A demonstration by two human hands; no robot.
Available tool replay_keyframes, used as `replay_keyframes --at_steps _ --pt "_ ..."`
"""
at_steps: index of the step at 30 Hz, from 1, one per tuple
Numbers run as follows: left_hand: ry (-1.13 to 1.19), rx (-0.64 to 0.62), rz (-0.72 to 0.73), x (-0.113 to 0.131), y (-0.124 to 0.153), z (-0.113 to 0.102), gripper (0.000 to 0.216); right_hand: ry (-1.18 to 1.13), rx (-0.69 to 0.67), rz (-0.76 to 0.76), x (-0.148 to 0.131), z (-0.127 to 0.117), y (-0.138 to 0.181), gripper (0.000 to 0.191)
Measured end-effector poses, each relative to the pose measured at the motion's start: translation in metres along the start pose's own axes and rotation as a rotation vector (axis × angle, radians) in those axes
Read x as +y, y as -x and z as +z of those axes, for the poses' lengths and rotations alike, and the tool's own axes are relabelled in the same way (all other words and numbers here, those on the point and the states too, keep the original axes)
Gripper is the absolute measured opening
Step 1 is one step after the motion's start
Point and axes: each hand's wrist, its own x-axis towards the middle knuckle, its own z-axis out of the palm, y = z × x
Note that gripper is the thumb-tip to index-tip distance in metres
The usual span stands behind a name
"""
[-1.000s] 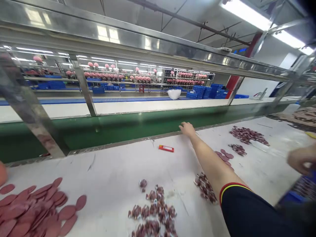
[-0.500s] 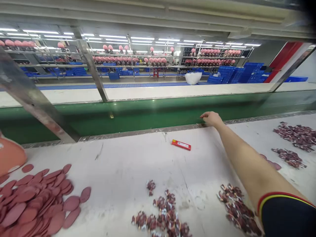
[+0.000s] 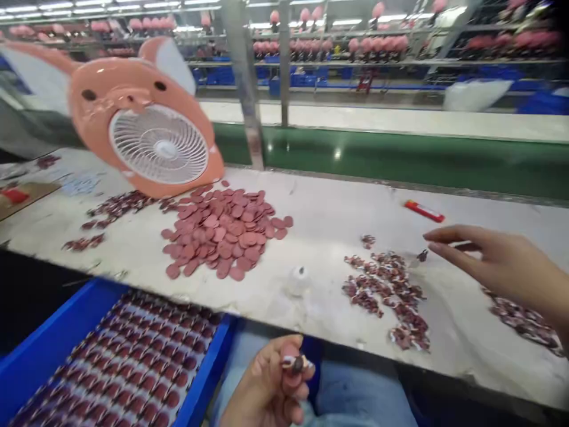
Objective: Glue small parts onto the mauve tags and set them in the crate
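Note:
In the lower middle, my left hand (image 3: pixel 267 385) is closed on a small reddish oval disc (image 3: pixel 291 350). A tiny dark piece with pale and orange ends (image 3: pixel 299 363) lies against that disc, in the same grip. Over the table at the right, my right hand (image 3: pixel 502 261) has its thumb and forefinger slightly apart. Just below their tips is a single small dark piece (image 3: pixel 422 255), apart from the fingers as far as the blur shows. Beside it spreads a heap of similar brownish pieces (image 3: pixel 386 284). Part of another heap (image 3: pixel 524 320) shows beneath my right forearm.
A pile of reddish oval discs (image 3: pixel 222 231) lies mid-table, before an orange pig-faced fan (image 3: pixel 146 118). At lower left, a blue tray (image 3: pixel 62 332) holds rows of assembled pieces. A red-and-yellow packet (image 3: pixel 424 211) lies near the green barrier (image 3: pixel 400 157). A metal post (image 3: pixel 249 89) stands behind.
The view has swung left and down, bringing the fan, blue tray and my left hand into sight. My right hand has drawn back from the barrier to beside the brownish heap.

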Motion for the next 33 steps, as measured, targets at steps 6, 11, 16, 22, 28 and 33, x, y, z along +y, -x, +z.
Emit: replay_keyframes --at_steps 6,11,16,22,28,33 --pt "0.195 -0.149 0.003 0.006 0.016 -0.021 0.041 -0.441 -0.095 -0.490 -0.155 0.083 0.079 0.014" --pt "0.188 -0.191 0.079 0.001 0.020 -0.044 0.035 -0.696 -0.256 -0.475 -0.211 0.116 0.085 0.024" --pt "0.181 -0.220 0.124 -0.004 0.018 -0.058 0.037 -0.710 -0.344 -0.515 -0.221 0.120 0.080 0.021" --pt "0.199 -0.181 0.124 -0.002 0.018 -0.060 0.038 -0.698 -0.381 -0.503 -0.226 0.126 0.081 0.016" --pt "0.188 -0.162 0.125 -0.006 0.020 -0.061 0.038 -0.725 -0.422 -0.518 -0.228 0.124 0.080 0.012" --pt "0.181 -0.177 0.134 -0.009 0.022 -0.062 0.038 -0.754 -0.419 -0.516 -0.229 0.124 0.081 0.014"
